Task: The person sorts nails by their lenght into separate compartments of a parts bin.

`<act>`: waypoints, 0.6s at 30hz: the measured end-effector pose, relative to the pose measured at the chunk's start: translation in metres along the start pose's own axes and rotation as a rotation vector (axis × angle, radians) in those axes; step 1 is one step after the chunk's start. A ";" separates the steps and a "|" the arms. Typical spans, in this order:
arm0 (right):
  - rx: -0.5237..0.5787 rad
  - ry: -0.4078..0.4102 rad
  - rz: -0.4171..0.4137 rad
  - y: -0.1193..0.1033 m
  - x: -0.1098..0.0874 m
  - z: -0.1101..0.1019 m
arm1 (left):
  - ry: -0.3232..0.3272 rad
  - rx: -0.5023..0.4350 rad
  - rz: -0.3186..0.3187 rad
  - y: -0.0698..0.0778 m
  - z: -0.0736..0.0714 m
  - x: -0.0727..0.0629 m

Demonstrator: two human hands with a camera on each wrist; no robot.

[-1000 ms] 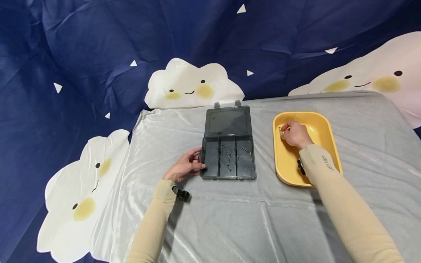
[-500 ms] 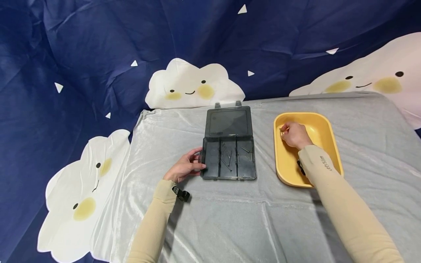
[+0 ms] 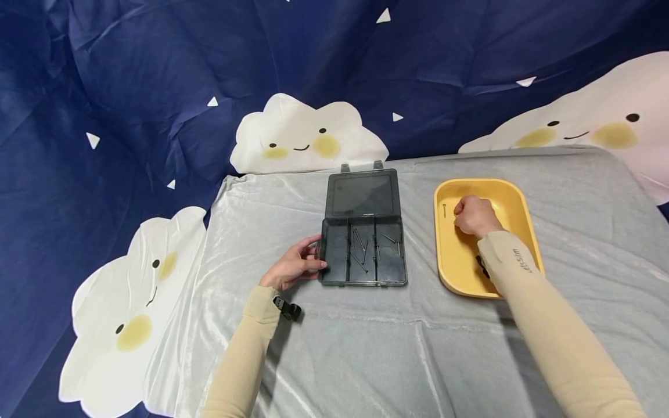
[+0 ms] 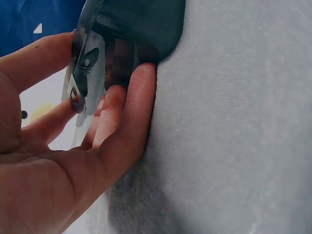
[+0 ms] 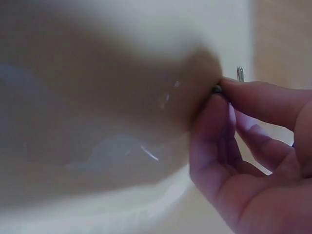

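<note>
My left hand point(image 3: 292, 265) grips the left side of a dark translucent compartment box point(image 3: 334, 277), thumb at its edge and fingers against the side and underside, as the left wrist view shows. The lid point(image 3: 363, 193) is folded back. Several thin metal screws point(image 3: 364, 251) lie in the middle and right compartments. My right hand point(image 3: 477, 216) is inside the yellow tray point(image 3: 448, 278), pinching a screw point(image 5: 217, 89) between thumb and forefinger; only its dark end shows. Another screw point(image 3: 444, 211) lies on the tray floor, left of this hand.
A grey cloth point(image 3: 366, 348) covers the table. Behind it hangs a dark blue curtain point(image 3: 183, 69) printed with white clouds. Between box and tray runs a strip of cloth. The tray's raised walls surround my right hand.
My right hand has shifted slightly right in the tray, leaving one screw in full sight at the left wall. My left hand and the box have stayed in place.
</note>
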State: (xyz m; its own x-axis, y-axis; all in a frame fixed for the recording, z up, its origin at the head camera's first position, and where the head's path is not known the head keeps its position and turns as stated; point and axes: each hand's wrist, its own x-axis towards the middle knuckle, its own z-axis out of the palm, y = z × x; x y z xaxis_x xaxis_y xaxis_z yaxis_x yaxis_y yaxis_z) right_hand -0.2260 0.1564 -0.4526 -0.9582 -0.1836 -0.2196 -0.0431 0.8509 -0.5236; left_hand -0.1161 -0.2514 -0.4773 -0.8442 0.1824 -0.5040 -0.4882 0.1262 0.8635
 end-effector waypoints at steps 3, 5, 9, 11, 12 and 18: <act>-0.024 -0.004 -0.003 0.001 -0.003 -0.003 | -0.001 0.003 0.001 0.000 0.000 0.000; -0.033 -0.014 0.002 0.001 -0.005 -0.006 | -0.003 0.003 0.001 0.000 0.000 0.000; -0.045 -0.043 0.021 0.002 -0.008 -0.010 | -0.009 0.004 0.004 0.000 -0.001 0.001; -0.050 -0.054 0.027 0.004 -0.010 -0.010 | -0.011 0.005 0.003 0.000 -0.001 0.001; -0.053 -0.057 0.030 0.005 -0.010 -0.010 | -0.012 0.006 0.002 0.000 -0.001 0.001; -0.067 -0.083 0.060 0.009 -0.013 -0.008 | -0.015 0.017 -0.004 0.000 -0.001 0.001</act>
State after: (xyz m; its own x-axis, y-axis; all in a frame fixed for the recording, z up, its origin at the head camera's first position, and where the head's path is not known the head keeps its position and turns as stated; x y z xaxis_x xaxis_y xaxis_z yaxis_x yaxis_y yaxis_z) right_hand -0.2162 0.1703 -0.4480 -0.9329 -0.1696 -0.3178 -0.0082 0.8919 -0.4521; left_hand -0.1168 -0.2527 -0.4778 -0.8389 0.1962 -0.5076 -0.4875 0.1437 0.8612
